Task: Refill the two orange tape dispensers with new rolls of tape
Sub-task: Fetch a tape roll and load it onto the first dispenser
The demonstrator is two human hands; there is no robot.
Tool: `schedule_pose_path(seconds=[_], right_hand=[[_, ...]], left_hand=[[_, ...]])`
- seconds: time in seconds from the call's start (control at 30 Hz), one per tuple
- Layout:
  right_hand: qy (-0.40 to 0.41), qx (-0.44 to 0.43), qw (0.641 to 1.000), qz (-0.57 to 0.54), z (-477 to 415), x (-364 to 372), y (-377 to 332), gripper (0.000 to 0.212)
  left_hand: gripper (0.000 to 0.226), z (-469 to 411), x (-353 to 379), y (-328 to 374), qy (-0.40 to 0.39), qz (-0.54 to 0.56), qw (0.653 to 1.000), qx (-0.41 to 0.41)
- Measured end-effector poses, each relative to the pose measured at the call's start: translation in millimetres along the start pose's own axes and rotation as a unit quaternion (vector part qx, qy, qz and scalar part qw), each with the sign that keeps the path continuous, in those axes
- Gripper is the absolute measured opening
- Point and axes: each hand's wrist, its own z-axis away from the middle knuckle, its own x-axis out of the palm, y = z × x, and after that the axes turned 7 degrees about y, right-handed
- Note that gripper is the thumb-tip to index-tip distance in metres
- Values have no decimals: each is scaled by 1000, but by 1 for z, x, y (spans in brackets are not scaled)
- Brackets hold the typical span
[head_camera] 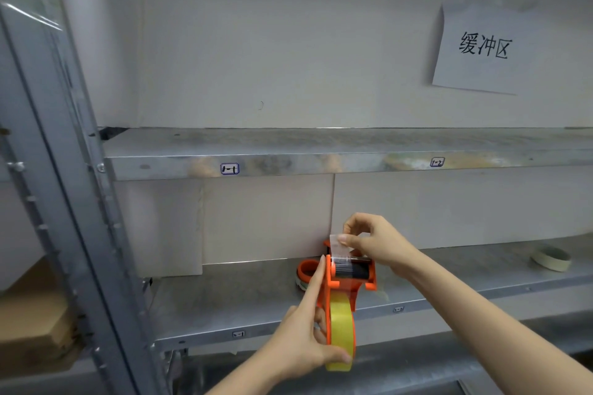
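An orange tape dispenser (349,279) is held in front of the lower shelf, with a yellowish roll of tape (340,330) seated in it. My left hand (308,330) grips the dispenser and roll from the left, index finger stretched up along its side. My right hand (373,239) pinches the clear free end of the tape (337,247) above the dispenser's black roller. A second orange dispenser (306,269) lies on the shelf behind, mostly hidden.
A spent cardboard tape core (550,258) lies on the lower metal shelf (224,301) at the right. An upper shelf (321,160) runs above. A grey upright post (64,202) stands left, cardboard boxes (35,321) beyond it. A paper sign (481,48) hangs on the wall.
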Motion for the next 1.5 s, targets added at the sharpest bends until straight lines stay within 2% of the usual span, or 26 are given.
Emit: schedule_pose_path(seconds=[0.43,0.67,0.8,0.97,1.07,1.13,1.23,1.37,1.5], right_hand=[[-109,-40,993,19,-8,-12,-2,19],[-132,-29,991,20,-13,-16,0,7],[-150,-17,989,14,-14,-18,3,18],[-151,7,988,-14,-9,-20,3,18],[-154,24,988,12,-5,-21,2,45],[-172,18,985,27,-1,-23,1,55],[-201,-16,978,44,0,-26,1,53],[-237,-10,971,24,0,-28,9,69],[-226,-28,974,-22,6,-29,18,65]], left_hand=[[128,2,-5,3,-13,49,999,5],[128,2,-7,7,-30,74,997,9],[128,2,-8,7,-42,89,995,5],[128,1,-11,5,-49,120,991,-11],[127,2,-14,3,-56,130,990,-14],[127,2,-15,4,-61,136,989,-16],[126,3,-15,5,-61,136,989,-22],[125,4,-16,4,-55,150,987,-29],[123,1,-20,3,-54,178,982,-24]])
